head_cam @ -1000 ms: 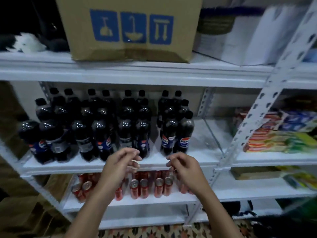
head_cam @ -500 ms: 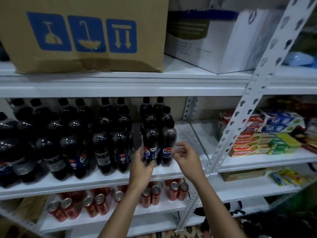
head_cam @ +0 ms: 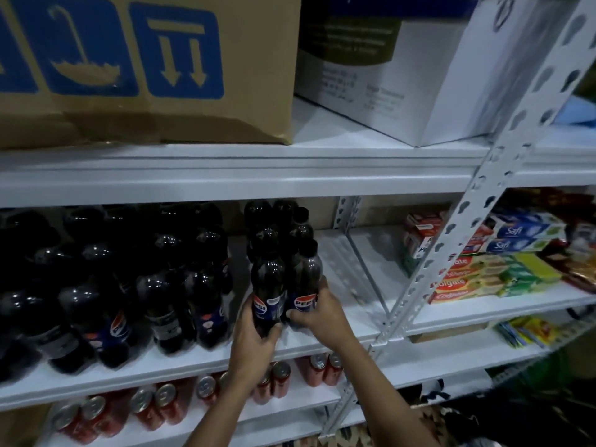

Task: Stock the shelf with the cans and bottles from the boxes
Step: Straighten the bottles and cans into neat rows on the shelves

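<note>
At the front edge of the middle shelf (head_cam: 322, 341), two cola bottles stand side by side. The left bottle (head_cam: 268, 287) is gripped low by the left hand (head_cam: 253, 337), fingers curled under it. The right bottle (head_cam: 306, 279) is clasped by the right hand (head_cam: 317, 312). Red cans (head_cam: 277, 379) stand at six o'clock, toothpaste boxes (head_cam: 467, 282) at three o'clock.
</note>
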